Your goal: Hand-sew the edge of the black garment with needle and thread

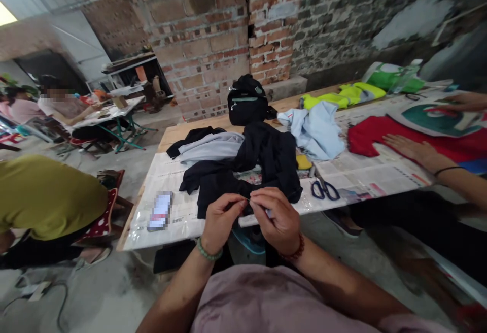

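A bare brick wall (205, 38) rises behind a concrete floor (99, 282), where a long wooden table (171, 132) is covered with printed paper (152, 178). On it lie a heap of dark cloth (276, 158), a black bag (247, 102), a light blue cloth (319, 130) and a red cloth (365, 137) under a co-worker's hand (413, 149). Scissors (325, 190) and a phone (160, 212) rest near the front edge. The left hand (220, 221) and right hand (277, 219) meet before the dark cloth, thumbs and forefingers pinched closed on a thin thing (248, 200) between the fingertips, too small to identify. The paper's print is too small to read; the phone screen is blurred.
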`<state>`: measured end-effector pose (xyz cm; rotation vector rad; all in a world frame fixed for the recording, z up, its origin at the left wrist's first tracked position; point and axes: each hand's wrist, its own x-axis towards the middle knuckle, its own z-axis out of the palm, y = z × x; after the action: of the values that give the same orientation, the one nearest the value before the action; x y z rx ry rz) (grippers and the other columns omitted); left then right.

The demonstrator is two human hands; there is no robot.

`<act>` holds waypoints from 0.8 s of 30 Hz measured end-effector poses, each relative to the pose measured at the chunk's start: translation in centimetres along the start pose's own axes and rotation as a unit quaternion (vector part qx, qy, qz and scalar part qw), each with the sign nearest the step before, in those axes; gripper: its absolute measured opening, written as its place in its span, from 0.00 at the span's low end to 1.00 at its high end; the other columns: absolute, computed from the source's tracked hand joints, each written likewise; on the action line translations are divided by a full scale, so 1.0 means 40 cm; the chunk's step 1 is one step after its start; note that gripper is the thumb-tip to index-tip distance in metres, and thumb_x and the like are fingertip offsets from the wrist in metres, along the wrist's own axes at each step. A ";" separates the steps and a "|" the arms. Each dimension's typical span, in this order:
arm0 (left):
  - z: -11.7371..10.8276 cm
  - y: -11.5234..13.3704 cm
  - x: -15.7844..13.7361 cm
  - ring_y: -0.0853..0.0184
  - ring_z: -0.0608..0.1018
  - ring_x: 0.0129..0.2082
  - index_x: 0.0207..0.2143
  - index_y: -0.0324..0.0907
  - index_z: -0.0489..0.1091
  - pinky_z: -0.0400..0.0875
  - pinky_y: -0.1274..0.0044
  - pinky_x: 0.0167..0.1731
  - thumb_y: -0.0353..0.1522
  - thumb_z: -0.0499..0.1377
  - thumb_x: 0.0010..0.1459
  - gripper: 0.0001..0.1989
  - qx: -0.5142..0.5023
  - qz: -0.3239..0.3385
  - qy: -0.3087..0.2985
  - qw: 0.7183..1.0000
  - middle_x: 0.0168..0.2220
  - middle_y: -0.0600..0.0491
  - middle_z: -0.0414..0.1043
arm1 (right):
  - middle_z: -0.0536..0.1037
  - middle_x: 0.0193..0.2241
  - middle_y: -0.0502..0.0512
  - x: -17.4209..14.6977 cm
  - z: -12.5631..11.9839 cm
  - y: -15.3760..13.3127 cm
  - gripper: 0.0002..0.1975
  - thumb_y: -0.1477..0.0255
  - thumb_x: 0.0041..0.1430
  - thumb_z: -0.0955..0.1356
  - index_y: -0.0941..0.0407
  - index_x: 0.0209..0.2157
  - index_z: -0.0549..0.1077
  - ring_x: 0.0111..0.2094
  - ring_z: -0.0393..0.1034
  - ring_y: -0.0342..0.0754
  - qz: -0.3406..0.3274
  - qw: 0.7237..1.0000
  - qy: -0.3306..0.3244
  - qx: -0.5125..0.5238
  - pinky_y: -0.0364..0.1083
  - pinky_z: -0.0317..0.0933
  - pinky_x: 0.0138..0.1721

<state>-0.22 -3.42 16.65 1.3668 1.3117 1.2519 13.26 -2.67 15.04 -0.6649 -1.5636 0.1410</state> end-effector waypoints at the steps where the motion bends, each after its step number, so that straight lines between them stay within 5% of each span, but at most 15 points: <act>1: 0.000 0.021 0.000 0.77 0.65 0.18 0.28 0.39 0.72 0.59 0.84 0.17 0.34 0.60 0.46 0.08 -0.004 0.007 -0.002 1.000 0.19 0.57 0.67 | 0.73 0.34 0.55 0.018 0.001 -0.006 0.13 0.82 0.49 0.65 0.55 0.36 0.69 0.37 0.68 0.45 -0.012 1.000 0.011 0.000 0.49 0.65 0.38; 8: 0.005 0.089 -0.017 0.77 0.64 0.15 0.28 0.38 0.73 0.57 0.85 0.14 0.34 0.61 0.45 0.09 -0.044 0.031 0.013 0.998 0.17 0.57 0.65 | 0.74 0.33 0.55 0.079 0.008 -0.046 0.12 0.81 0.50 0.65 0.55 0.36 0.69 0.37 0.70 0.46 -0.048 0.998 0.041 -0.016 0.48 0.67 0.38; 24: 0.011 0.082 -0.027 0.78 0.63 0.14 0.27 0.38 0.73 0.55 0.85 0.13 0.32 0.59 0.45 0.07 -0.006 0.020 0.019 1.000 0.15 0.58 0.63 | 0.73 0.34 0.56 0.063 0.006 -0.052 0.10 0.81 0.50 0.65 0.56 0.36 0.69 0.38 0.69 0.45 -0.044 0.998 0.034 -0.025 0.47 0.67 0.39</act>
<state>0.75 -4.78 19.71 1.3720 1.3066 1.3166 12.45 -3.06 18.18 -0.6328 -1.5316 0.0127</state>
